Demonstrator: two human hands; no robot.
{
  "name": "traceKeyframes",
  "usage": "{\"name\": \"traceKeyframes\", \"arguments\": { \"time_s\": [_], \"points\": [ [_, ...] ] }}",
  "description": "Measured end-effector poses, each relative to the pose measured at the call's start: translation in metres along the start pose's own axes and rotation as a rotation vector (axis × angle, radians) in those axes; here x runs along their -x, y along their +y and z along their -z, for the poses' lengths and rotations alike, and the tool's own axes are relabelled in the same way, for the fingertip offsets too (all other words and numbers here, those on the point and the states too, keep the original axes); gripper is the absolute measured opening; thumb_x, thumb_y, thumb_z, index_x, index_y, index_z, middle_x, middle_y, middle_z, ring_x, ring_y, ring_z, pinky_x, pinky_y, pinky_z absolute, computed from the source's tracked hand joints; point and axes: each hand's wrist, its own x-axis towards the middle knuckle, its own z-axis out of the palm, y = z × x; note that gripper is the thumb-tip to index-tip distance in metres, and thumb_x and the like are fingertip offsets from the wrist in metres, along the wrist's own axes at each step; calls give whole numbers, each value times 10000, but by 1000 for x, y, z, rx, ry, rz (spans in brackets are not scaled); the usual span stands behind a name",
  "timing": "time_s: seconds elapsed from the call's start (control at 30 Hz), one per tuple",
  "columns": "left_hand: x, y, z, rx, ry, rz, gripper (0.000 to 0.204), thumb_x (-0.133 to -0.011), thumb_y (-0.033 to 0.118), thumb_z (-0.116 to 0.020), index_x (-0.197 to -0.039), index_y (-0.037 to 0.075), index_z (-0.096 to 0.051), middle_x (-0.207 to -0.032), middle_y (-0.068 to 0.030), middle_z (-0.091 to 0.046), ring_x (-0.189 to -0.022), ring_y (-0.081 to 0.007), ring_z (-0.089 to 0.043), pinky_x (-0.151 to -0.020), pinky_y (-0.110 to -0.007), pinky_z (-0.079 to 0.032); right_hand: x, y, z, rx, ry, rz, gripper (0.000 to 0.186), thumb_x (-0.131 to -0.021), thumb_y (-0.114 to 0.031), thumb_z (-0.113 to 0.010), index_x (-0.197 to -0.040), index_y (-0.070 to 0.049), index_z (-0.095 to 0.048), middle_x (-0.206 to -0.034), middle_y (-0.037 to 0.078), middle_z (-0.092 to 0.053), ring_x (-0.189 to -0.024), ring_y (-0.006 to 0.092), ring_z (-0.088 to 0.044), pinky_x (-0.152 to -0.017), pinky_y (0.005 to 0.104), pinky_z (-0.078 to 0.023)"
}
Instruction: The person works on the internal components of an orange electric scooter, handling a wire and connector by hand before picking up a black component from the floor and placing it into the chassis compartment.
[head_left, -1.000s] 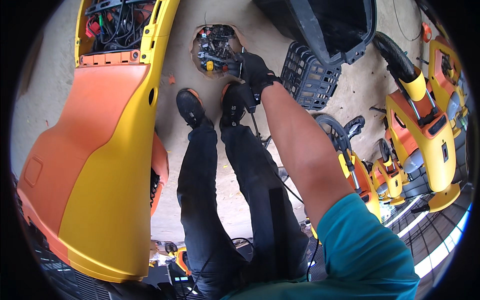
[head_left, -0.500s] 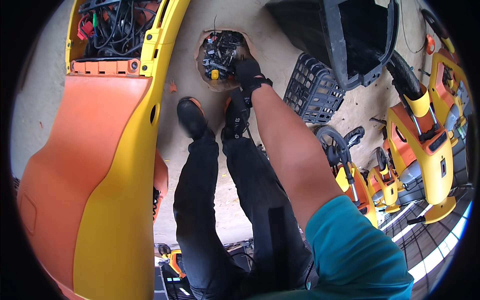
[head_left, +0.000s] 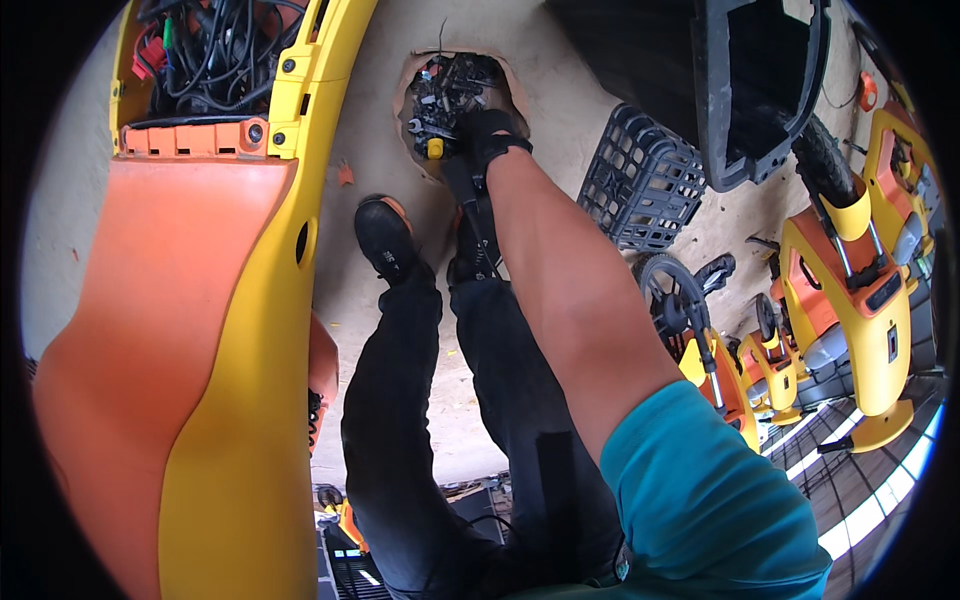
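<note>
**Gloved hand down among loose tools in a floor tray**

At far left stands a big orange and yellow shell (head_left: 200,330), its open top stuffed with black cables (head_left: 215,50). Next to it the person's two black shoes (head_left: 385,238) rest on the sandy floor (head_left: 380,150), legs in dark trousers.

Just beyond the shoes lies a shallow round tray (head_left: 415,75) heaped with small tools (head_left: 445,90): dark metal bits, a spanner end and a yellow-handled piece (head_left: 435,148). The right hand (head_left: 480,135), in a black glove, reaches into this heap, its palm over the near right side. The fingers are buried in the pile, so I cannot tell whether they are spread or closed on anything. The left hand is out of view.

The tools look stiff, hard and heavy for their size; tangled as they are, one likely drags its neighbours. A shank or handle seems the best place to grip, and the glove should help against sharp edges.

Rightward sit a black crate (head_left: 640,190), a black bin (head_left: 760,90), and yellow machines (head_left: 850,290).
</note>
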Motion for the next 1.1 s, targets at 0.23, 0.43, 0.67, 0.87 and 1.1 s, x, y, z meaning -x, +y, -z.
{"name": "traceKeyframes", "arguments": {
  "time_s": [0.23, 0.43, 0.67, 0.87, 1.1],
  "points": [
    [9, -47, 94, 1146, -1068, 790, 620, -825, 272, -576, -1313, 1, -306, -1045, -192, -476, -793, -289, -503, -694, -401, -449, -3, 10, -22, -141, 27, -43, 296, -765, -158, -581, -1050, -82, -588, -951, 158, -636, -881, 331, -615, -761, 419, -488],
    [-18, -65, 72, 1483, -2017, 1383, 561, -890, 264, -442, -1339, -22, -265, -1284, -278, -350, -1027, -371, -468, -855, -462, -430, 27, 2, -1, -498, 309, 166, 168, -771, -168, -580, -898, -65, -620, -815, 162, -637, -769, 313, -616, -666, 384, -484],
    [-36, -17, 29, 1449, -1733, 1420, 414, -961, 186, -369, -1335, 9, -359, -1356, -182, -361, -1234, -331, -375, -1007, -396, -340, 126, -12, 95, -1237, 102, -70, 204, -836, -218, -582, -837, -15, -605, -700, 19, -579, -611, 86, -501, -554, 241, -407],
    [-62, 5, -5, 1272, -1334, 2567, 273, -956, 169, -411, -1136, -16, -499, -1109, -123, -530, -1052, -223, -486, -898, -334, -378, 266, -48, 208, -1311, 10, 152, 204, -847, -201, -590, -971, -40, -581, -750, -5, -575, -646, 43, -485, -577, 197, -397],
    [-63, -32, -27, 1229, -1015, 2761, 184, -892, 91, -523, -1043, -12, -501, -990, -78, -553, -909, -159, -514, -818, -285, -404, 439, -96, 310, -1467, -21, 288, 172, -843, -128, -589, -976, -19, -583, -771, -10, -540, -708, 48, -482, -648, 210, -410]
  ]
}}
